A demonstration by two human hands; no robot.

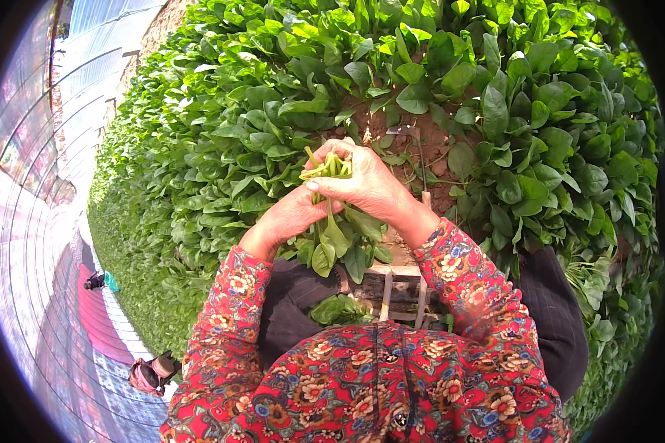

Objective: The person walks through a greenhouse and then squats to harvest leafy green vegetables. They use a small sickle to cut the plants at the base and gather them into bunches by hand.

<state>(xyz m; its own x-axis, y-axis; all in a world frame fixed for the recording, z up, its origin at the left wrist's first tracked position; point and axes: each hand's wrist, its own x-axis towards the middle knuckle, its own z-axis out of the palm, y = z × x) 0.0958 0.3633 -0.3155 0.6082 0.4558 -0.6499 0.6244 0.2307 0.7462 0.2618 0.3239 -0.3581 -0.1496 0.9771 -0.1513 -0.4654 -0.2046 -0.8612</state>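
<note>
I hold a bunch of spinach [334,235] in front of me, its pale cut stems pointing up and its broad leaves hanging down. My right hand [368,183] is closed round the stems, fingers curled over the far side. Just below it, my left hand [295,213] grips the same bunch, with its thumb over the stems. Parts of the left fingers are hidden behind the leaves and the right hand. Beyond my right wrist, a thin metal tool [422,159] with a bent end and a wooden handle rests on the soil.
Dense spinach plants [222,140] spread ahead and to both sides, around a patch of brown soil [440,196]. Loose leaves [338,310] lie between my knees, beside a wooden frame [391,284]. Clear plastic sheeting [29,199] on curved ribs rises at the left, above a pink strip [100,317].
</note>
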